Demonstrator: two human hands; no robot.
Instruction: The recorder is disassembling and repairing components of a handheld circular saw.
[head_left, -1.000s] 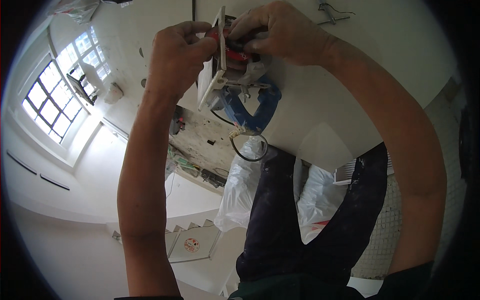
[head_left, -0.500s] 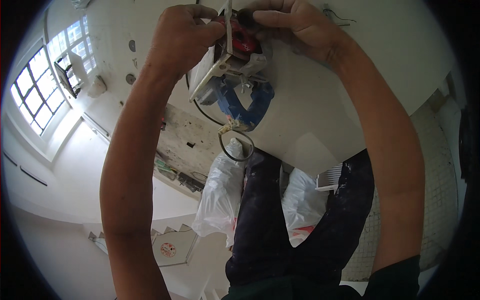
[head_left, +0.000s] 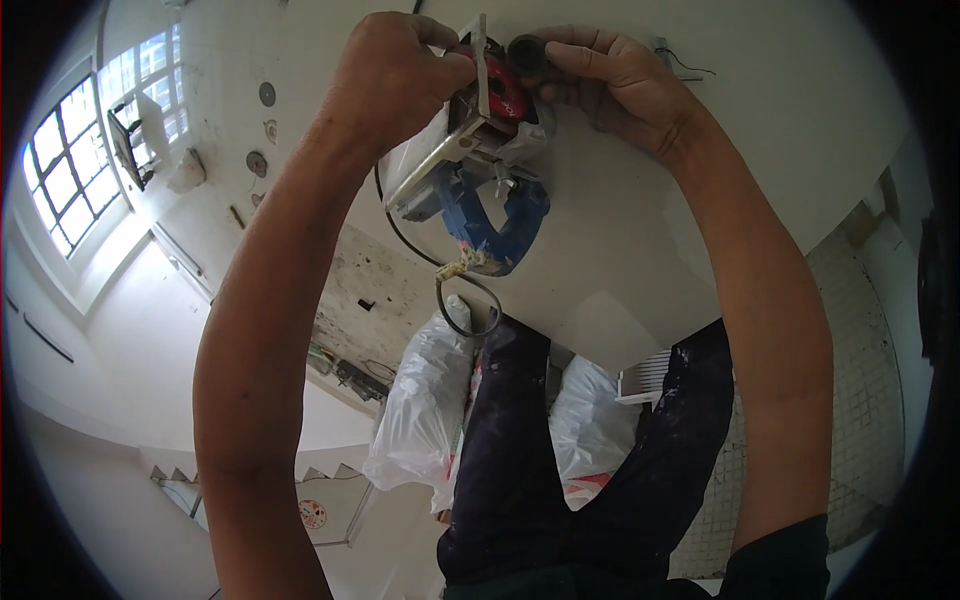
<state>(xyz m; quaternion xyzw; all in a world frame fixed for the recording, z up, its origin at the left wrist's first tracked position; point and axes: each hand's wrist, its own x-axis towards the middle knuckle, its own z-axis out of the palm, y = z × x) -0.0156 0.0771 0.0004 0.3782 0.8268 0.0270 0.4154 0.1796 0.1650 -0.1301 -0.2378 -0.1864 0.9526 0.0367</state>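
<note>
Blue-handled and grey-bodied, a handheld power cutter [head_left: 470, 170] sits at the top of the view on a white board [head_left: 640, 240], its long axis running from the red blade disc [head_left: 503, 88] at the upper right down to the blue loop handle [head_left: 495, 225] below. The left hand [head_left: 395, 75] grips the tool's upper edge beside the disc, fingers curled tight. The right hand [head_left: 615, 85] pinches a small black round part [head_left: 527, 52] against the disc's hub with narrow fingertips. A black cord [head_left: 440, 270] loops beneath the handle. Lower down, two white plastic bags [head_left: 425, 410] stand bulging on either side of the person's dark trousers [head_left: 520, 470]; their contents cannot be made out.
</note>
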